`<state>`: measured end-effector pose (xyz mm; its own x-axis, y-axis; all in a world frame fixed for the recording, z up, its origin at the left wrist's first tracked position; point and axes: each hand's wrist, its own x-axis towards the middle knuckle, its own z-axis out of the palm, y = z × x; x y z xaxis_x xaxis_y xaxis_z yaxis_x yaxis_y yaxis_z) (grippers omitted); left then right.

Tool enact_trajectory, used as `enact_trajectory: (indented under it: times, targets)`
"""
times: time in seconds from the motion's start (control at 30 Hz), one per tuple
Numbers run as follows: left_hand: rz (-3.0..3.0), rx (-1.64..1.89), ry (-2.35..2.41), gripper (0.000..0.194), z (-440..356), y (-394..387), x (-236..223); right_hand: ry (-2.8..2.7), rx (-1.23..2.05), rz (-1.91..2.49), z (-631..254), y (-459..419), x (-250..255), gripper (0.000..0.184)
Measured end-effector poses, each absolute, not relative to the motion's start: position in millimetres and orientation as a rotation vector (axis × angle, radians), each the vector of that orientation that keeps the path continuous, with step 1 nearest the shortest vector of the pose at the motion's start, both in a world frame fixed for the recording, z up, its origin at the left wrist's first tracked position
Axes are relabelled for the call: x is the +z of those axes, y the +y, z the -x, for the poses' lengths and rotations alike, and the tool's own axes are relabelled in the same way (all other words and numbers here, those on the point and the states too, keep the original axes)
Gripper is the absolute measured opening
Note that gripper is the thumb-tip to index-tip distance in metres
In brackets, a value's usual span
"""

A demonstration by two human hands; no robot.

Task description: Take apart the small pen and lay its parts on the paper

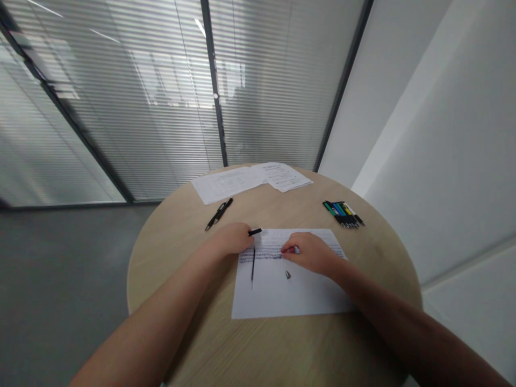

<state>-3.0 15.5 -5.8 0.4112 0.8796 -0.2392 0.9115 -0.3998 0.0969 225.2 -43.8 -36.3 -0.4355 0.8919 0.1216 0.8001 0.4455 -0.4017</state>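
My left hand (230, 238) rests on the round wooden table (193, 333) at the left edge of a white sheet (282, 293), closed on a black pen part (255, 232) that pokes out to the right. My right hand (311, 252) lies on the sheet's scribbled lines, fingertips pinched on a small thin piece I cannot make out. A thin black refill (252, 266) lies on the sheet below my left hand. A small silver pen tip (287, 274) lies on the sheet below my right hand.
Two black pens (219, 213) lie left of centre. A row of several coloured pens (343, 214) lies at the right. Printed papers (250, 181) sit at the table's far edge. Glass walls with blinds stand behind; a white wall is on the right.
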Motion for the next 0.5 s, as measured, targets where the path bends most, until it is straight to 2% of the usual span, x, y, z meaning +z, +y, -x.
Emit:
enact_trajectory:
  times: [0.2,0.5]
  targets:
    - [-2.449,-0.208,1.575,0.034,3.2,16.2,-6.4,-2.344,0.489,1.321,-229.4,-48.9,-19.7,0.02]
    - [-2.448,-0.226,1.556,0.035,1.5,14.1,-2.9,-2.627,0.59,1.095,-231.3,-57.1,-15.0,0.021]
